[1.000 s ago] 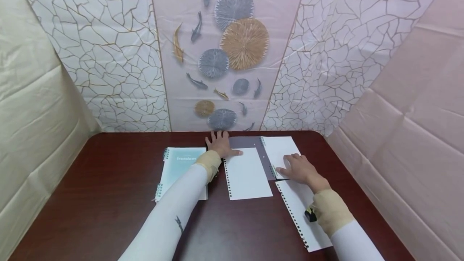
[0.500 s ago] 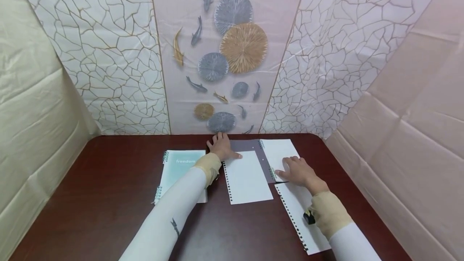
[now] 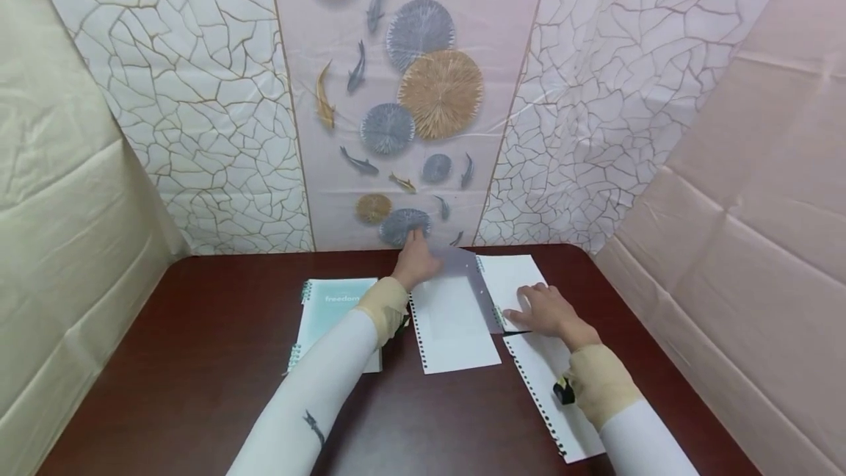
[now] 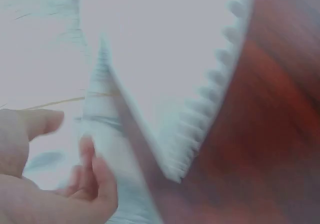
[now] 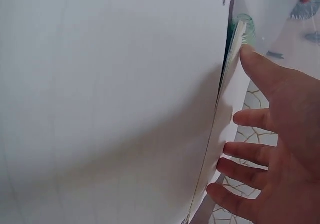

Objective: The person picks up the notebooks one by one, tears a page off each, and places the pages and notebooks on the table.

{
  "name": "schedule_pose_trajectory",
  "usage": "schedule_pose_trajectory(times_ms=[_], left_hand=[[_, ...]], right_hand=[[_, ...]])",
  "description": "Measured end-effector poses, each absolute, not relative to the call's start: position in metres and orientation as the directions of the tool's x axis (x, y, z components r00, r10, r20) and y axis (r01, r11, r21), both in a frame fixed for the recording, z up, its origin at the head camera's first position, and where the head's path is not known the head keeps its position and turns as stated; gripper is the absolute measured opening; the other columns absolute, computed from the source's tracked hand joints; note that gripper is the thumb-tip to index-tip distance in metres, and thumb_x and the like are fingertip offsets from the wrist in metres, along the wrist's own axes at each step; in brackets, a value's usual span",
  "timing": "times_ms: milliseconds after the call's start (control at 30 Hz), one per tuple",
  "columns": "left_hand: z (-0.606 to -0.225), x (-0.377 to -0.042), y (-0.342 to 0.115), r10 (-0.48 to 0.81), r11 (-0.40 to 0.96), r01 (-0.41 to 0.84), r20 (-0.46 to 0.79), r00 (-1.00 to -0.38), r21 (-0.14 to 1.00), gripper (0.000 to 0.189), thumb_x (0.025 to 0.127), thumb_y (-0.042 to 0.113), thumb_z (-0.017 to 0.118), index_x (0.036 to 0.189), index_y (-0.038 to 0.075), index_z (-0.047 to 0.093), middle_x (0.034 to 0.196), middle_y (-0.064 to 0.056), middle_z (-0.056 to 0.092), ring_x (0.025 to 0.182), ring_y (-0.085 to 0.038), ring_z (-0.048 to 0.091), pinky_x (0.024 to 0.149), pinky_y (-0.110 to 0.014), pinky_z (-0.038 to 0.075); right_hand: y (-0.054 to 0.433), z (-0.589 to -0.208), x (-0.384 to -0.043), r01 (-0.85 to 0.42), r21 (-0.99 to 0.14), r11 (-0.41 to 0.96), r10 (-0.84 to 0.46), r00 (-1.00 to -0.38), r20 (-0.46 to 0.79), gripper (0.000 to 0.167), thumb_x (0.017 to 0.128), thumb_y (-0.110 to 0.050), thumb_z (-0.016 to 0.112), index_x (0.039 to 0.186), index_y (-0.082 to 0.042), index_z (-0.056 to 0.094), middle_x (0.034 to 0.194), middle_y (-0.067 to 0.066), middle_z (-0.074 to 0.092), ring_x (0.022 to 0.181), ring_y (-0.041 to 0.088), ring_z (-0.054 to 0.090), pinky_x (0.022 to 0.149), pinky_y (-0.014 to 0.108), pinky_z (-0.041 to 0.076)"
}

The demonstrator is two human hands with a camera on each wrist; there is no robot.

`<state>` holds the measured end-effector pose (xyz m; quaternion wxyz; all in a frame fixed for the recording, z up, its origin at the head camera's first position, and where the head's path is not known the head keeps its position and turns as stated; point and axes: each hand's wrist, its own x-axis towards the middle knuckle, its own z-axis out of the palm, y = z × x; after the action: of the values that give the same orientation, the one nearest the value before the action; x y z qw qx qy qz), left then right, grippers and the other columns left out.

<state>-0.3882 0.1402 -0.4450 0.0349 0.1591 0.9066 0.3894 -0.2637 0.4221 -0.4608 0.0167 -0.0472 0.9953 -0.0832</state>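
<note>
My left hand [image 3: 416, 261] grips the edge of a translucent grey plastic cover [image 3: 456, 261], which is raised off the table at the back. The cover belongs to a spiral notebook [image 3: 512, 278] lying turned to white pages. My right hand [image 3: 547, 312] rests on those pages, fingers spread, near the green coil; in the right wrist view the fingertips touch the paper [image 5: 227, 109]. Partly beneath the cover lies a loose punched sheet [image 3: 456, 336]. The left wrist view is blurred, so the exact finger contact is hard to see.
Another loose punched sheet [image 3: 545, 388] lies below the notebook, partly under the right wrist. A teal spiral notebook [image 3: 330, 322] marked "freedom" lies at left, partly behind the left forearm. Patterned cloth [image 3: 390, 94] hangs behind the dark red table [image 3: 198, 358].
My left hand has gone from lying spread on the cover's far left corner to curled fingers, lifting that corner with it. The right hand stays in place. The head view has tilted up slightly.
</note>
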Motion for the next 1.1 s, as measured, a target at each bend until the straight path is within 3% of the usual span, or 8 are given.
schedule_pose_trajectory(times_ms=[167,233,300,433,567,667,800,1100], left_hand=[[-0.415,-0.368,0.151,0.379,0.437,0.147,-0.033,-0.925,0.887,0.049,0.102,0.017,0.061,0.141,-0.009,0.046,0.134,-0.026,0.055,0.115,-0.035,0.068,0.098,-0.044,0.059],[-0.408,-0.36,0.155,0.43,0.349,0.103,-0.062,-0.901,0.932,0.037,0.103,0.015,0.06,0.13,-0.007,0.049,0.113,-0.021,0.057,0.088,-0.031,0.069,0.08,-0.039,0.065],[-0.405,-0.354,0.16,0.471,0.28,0.071,-0.073,-0.879,0.957,0.041,0.104,0.015,0.06,0.135,-0.009,0.047,0.111,-0.021,0.055,0.084,-0.029,0.066,0.075,-0.037,0.065],[-0.401,-0.345,0.169,0.511,0.198,0.033,-0.075,-0.856,0.98,0.056,0.107,0.02,0.057,0.153,-0.008,0.038,0.132,-0.029,0.054,0.096,-0.031,0.068,0.072,-0.034,0.065],[-0.396,-0.338,0.177,0.516,0.132,-0.027,-0.092,-0.852,0.991,0.07,0.113,0.03,0.047,0.168,0.0,0.016,0.162,-0.028,0.036,0.119,-0.04,0.067,0.075,-0.038,0.065],[-0.395,-0.335,0.184,0.52,0.122,-0.039,-0.097,-0.849,0.992,0.067,0.115,0.032,0.039,0.17,0.006,0.012,0.168,-0.026,0.03,0.127,-0.045,0.062,0.077,-0.04,0.065],[-0.395,-0.33,0.193,0.535,0.145,0.005,-0.074,-0.841,0.989,0.061,0.116,0.034,0.032,0.17,0.008,0.019,0.164,-0.024,0.038,0.13,-0.046,0.061,0.08,-0.041,0.065],[-0.406,-0.316,0.204,0.583,0.334,0.201,-0.034,-0.812,0.921,0.059,0.116,0.031,0.03,0.169,0.006,0.022,0.163,-0.021,0.043,0.13,-0.033,0.064,0.099,-0.038,0.058]], right_hand=[[0.427,-0.461,-0.265,-0.118,-0.182,0.976,-0.12,-0.993,-0.003,0.071,0.1,-0.054,0.066,0.139,0.006,0.061,0.14,0.035,0.057,0.13,0.058,0.05,0.106,0.068,0.045],[0.428,-0.459,-0.268,-0.114,-0.199,0.973,-0.12,-0.993,-0.015,0.071,0.102,-0.054,0.063,0.139,0.006,0.062,0.14,0.035,0.058,0.13,0.057,0.052,0.107,0.067,0.045],[0.429,-0.456,-0.27,-0.086,-0.241,0.967,-0.099,-0.994,-0.045,0.072,0.104,-0.057,0.059,0.141,0.005,0.061,0.141,0.034,0.058,0.133,0.055,0.052,0.109,0.066,0.044],[0.43,-0.441,-0.278,0.005,-0.361,0.933,-0.038,-0.993,-0.113,0.074,0.107,-0.061,0.05,0.143,0.004,0.058,0.141,0.032,0.06,0.133,0.05,0.055,0.107,0.065,0.046],[0.425,-0.422,-0.285,0.037,-0.501,0.865,-0.022,-0.994,-0.111,0.076,0.111,-0.059,0.042,0.146,0.007,0.054,0.141,0.033,0.058,0.13,0.05,0.057,0.104,0.063,0.05],[0.418,-0.411,-0.288,0.037,-0.698,0.716,-0.052,-0.993,-0.106,0.08,0.112,-0.06,0.038,0.152,0.009,0.046,0.147,0.035,0.053,0.132,0.052,0.057,0.107,0.062,0.049],[0.407,-0.393,-0.288,0.063,-0.882,0.467,-0.097,-0.988,-0.122,0.084,0.11,-0.063,0.04,0.155,0.008,0.042,0.153,0.035,0.049,0.134,0.055,0.055,0.108,0.061,0.049],[0.384,-0.359,-0.287,0.14,-0.84,0.523,0.039,-0.989,-0.141,0.054,0.111,-0.041,0.057,0.14,0.004,0.057,0.139,0.025,0.06,0.108,0.034,0.073,0.096,0.05,0.06]])
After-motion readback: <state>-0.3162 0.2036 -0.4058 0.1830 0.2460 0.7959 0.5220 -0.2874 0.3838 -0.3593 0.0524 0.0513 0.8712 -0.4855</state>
